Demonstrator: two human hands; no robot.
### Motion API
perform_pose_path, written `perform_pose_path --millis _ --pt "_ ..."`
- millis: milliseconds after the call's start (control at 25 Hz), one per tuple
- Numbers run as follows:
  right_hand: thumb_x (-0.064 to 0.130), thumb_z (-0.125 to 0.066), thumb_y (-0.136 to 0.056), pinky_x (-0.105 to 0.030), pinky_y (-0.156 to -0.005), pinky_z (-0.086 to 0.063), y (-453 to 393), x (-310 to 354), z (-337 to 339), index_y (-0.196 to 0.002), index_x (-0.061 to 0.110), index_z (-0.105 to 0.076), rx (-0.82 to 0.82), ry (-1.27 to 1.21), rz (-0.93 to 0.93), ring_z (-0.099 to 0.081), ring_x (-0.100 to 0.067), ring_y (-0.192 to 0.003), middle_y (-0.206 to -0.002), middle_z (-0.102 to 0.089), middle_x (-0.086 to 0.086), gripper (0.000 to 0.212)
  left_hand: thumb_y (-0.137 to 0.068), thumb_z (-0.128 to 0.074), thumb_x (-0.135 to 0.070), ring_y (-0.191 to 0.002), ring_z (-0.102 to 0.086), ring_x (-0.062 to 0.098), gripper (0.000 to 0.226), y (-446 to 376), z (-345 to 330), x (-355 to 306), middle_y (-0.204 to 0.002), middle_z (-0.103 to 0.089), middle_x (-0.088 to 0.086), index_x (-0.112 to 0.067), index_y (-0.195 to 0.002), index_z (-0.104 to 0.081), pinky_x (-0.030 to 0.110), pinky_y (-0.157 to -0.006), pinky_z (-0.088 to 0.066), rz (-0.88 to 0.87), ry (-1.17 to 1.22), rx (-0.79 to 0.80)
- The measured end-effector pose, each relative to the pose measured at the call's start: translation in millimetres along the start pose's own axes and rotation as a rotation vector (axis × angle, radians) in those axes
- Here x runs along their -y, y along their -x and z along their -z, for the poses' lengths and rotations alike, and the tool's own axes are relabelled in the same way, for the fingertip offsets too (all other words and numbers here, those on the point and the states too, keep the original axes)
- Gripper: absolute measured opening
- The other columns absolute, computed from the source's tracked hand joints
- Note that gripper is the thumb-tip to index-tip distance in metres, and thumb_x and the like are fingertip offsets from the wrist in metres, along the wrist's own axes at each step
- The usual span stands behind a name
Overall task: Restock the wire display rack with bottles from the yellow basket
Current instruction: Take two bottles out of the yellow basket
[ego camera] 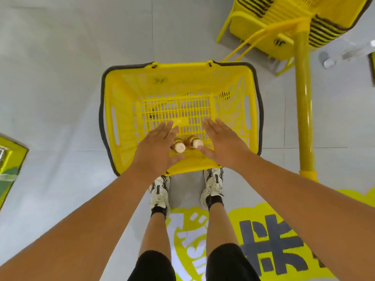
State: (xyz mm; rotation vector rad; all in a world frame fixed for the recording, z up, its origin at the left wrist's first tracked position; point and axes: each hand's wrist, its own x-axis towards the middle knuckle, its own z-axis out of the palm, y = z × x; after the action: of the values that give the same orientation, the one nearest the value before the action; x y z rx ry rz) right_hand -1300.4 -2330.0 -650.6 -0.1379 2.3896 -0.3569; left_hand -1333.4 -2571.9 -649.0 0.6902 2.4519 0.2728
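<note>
Both hands' grip open (fingers straight), left hand and right hand over bottles in slotted plastic basket.

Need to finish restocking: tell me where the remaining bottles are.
Head view: two bottles stand side by side inside the yellow basket, against its near wall, between the left hand and right hand.

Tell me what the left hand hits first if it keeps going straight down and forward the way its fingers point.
Most likely the left bottle, which stands just beside the left hand under its fingertips; failing that, the basket floor. Depth is hard to judge from overhead.
</note>
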Motion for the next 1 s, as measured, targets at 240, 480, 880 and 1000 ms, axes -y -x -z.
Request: perform_pose_path --millis 240,480,880,1000 --pt "0.065 -0.052 -0.096 -0.047 -0.127 -0.018 -40.1 -18.7 -45.3 -0.165 0.019 -0.008 0.159 -0.081 0.032 -0.005 -0.029 -0.159 -0.173 -0.006 -0.003 0.093 -0.086 -0.064 -0.063 -0.157 -0.006 0.019 0.098 -39.8 -36.3 1.4 -0.17 -0.008 -0.002 -0.024 -0.162 -0.016 0.039 -0.125 -0.016 0.02 -0.014 0.145" --pt "0.055 -0.066 -0.093 -0.049 -0.114 -0.04 -59.4 -19.0 -55.0 -0.159 0.019 -0.03 0.117 -0.098 0.091 -0.036 -0.031 -0.147 -0.162 -0.038 -0.007 0.083 -0.081 -0.075 -0.059 -0.146 -0.038 0.022 0.083 -55.9 -46.6 1.4 -0.159 -0.042 -0.002 -0.03 -0.151 -0.042 0.046 -0.11 -0.043 0.11 0.009 0.216" --pt "0.023 -0.077 -0.09 -0.029 -0.087 -0.044 -86.7 -14.0 -68.6 -0.131 0.015 -0.064 -0.131 -0.86 -0.223 -0.062 -0.025 -0.115 -0.128 -0.069 -0.007 0.044 -0.083 -0.082 -0.035 -0.104 -0.061 0.026 0.044 -87.0 -53.3 5.5 -0.114 -0.068 0.002 -0.024 -0.121 -0.064 0.032 -0.076 -0.04 0.36 0.52 0.045" --pt "0.023 -0.08 -0.087 -0.024 -0.085 -0.04 -83.4 -14.4 -63.6 -0.127 0.015 -0.069 -0.163 -0.922 -0.284 -0.063 -0.021 -0.117 -0.125 -0.071 -0.004 0.043 -0.084 -0.082 -0.029 -0.103 -0.059 0.017 0.043 -83.7 -48.7 4.9 -0.119 -0.069 0.001 -0.022 -0.123 -0.066 0.022 -0.076 -0.04 0.412 0.61 -0.024"
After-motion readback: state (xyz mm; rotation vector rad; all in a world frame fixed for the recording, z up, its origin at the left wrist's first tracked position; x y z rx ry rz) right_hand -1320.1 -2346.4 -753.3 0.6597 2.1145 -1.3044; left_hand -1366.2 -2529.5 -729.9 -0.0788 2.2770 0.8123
